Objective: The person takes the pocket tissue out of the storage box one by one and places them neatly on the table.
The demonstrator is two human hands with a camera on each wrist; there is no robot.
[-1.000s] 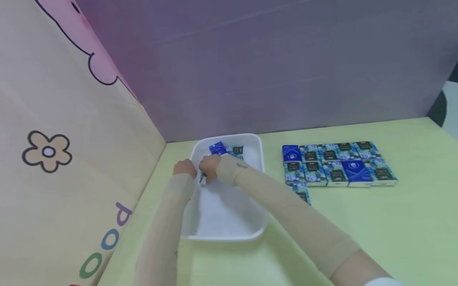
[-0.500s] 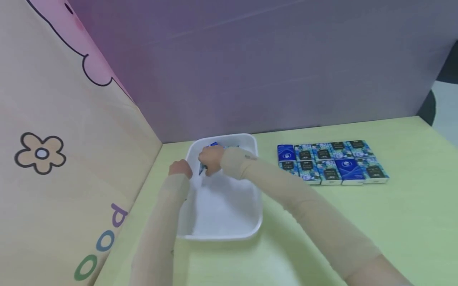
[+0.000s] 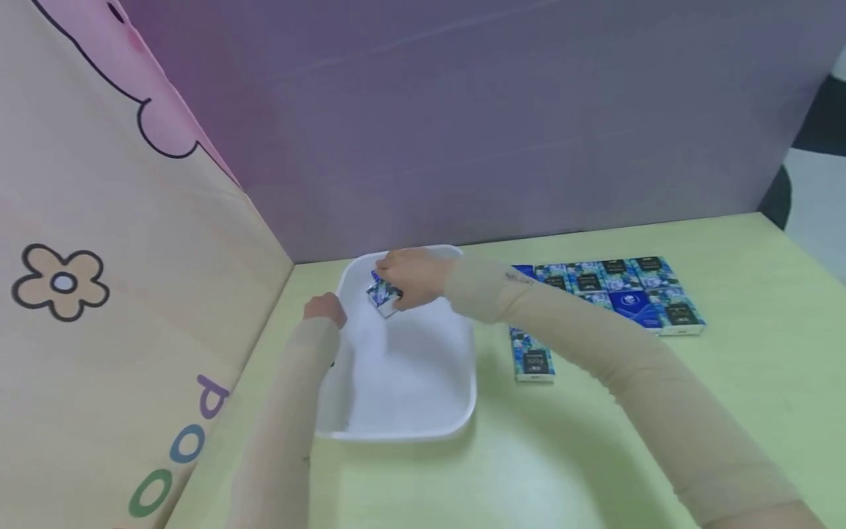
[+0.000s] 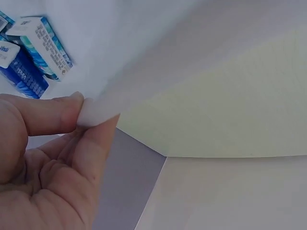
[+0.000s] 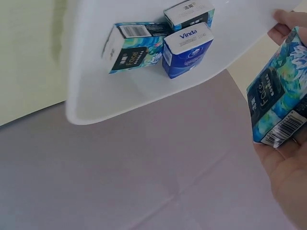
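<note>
In the head view my left hand [image 3: 324,310] is at the left rim of a white plastic basin [image 3: 396,436]. Its thumb and fingers pinch that rim in the left wrist view. My right hand [image 3: 418,278] is over the basin's far part, gripping a floral tissue pack [image 5: 276,91] with a dark "Face" label. Under it, in the right wrist view, a blue Vinda tissue pack [image 5: 188,56] and two floral tissue packs lie in the basin, one floral pack [image 5: 134,53] to the left and another [image 5: 189,13] behind. The right hand hides them in the head view.
Right of the basin, floral and blue tissue packs [image 3: 633,308] lie in two tight rows on the pale green table [image 3: 595,455]. A single floral pack [image 3: 532,358] lies in front of them. A grey-purple panel [image 3: 463,132] closes the back; a printed panel [image 3: 165,308] stands left.
My right hand has lifted a floral tissue pack from the pile and moved slightly right and away. The left hand keeps pinching the rim. The head view has turned slightly right.
</note>
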